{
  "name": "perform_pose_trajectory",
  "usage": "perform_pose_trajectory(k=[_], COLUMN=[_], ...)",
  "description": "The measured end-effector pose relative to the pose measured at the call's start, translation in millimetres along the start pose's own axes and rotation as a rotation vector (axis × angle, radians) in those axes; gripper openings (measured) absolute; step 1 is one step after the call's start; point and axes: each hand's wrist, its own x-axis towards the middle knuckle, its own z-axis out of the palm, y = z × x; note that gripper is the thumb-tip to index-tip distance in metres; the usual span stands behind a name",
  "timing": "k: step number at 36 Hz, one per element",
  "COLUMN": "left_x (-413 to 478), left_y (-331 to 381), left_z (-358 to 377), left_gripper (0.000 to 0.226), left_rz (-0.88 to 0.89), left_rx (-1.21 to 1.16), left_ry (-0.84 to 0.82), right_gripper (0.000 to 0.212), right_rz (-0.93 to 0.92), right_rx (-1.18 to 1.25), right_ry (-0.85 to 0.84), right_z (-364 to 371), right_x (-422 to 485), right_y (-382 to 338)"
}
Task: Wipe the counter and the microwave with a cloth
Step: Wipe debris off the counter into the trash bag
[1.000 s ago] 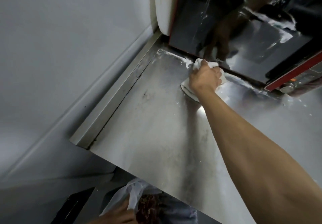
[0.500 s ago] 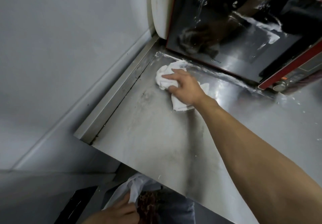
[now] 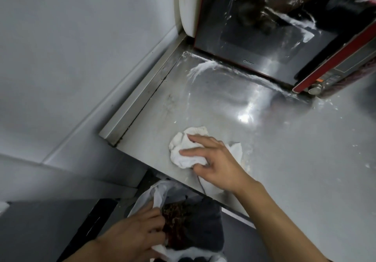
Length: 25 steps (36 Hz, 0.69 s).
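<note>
A crumpled white cloth (image 3: 184,151) lies on the steel counter (image 3: 234,115) close to its front left edge. My right hand (image 3: 215,160) presses down on the cloth, fingers spread across it and thumb tucked against its near side. At the back right stands the microwave (image 3: 274,27), red-trimmed with a dark glossy door smeared by white streaks. Below the counter edge, my left hand (image 3: 134,235) grips the rim of a translucent plastic bag (image 3: 160,198) with dark brown scraps inside.
A grey wall (image 3: 71,48) and a raised steel lip (image 3: 142,96) border the counter on the left. White residue streaks (image 3: 203,68) run along the microwave's base. A round knob (image 3: 315,89) sits on the microwave's control panel. The counter's front edge drops off beside the bag.
My right hand dragged the cloth from the microwave's base toward the counter's front left edge. My left hand with the bag has come further into view below that edge.
</note>
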Motion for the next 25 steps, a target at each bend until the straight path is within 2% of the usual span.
perform_pose_trajectory(k=[1, 2, 4, 8, 14, 18, 25], left_x=[-5, -4, 0, 4, 1, -4, -7], left_y=[1, -6, -8, -3, -6, -7, -9], left_z=[2, 0, -6, -11, -10, -4, -5], left_gripper=[0.011, 0.014, 0.025, 0.029, 0.033, 0.035, 0.032], left_rz=[-0.071, -0.131, -0.252, -0.235, -0.193, -0.204, -0.195], left_rx=[-0.074, 0.020, 0.027, 0.025, 0.058, 0.067, 0.054], left_ry=[-0.115, -0.115, -0.070, -0.048, -0.046, -0.003, -0.015], right_gripper=[0.047, 0.048, 0.048, 0.047, 0.047, 0.049, 0.049], right_rz=[0.006, 0.012, 0.024, 0.006, -0.173, -0.176, -0.233], right_rx=[-0.006, -0.011, -0.022, -0.055, -0.074, -0.040, -0.116], right_ry=[-0.003, -0.003, 0.007, 0.018, -0.043, 0.115, 0.221], right_z=[2, 5, 9, 18, 27, 32, 42], right_x=[-7, -14, -25, -44, -73, -82, -88], right_y=[-3, -7, -12, -22, -33, -30, -29])
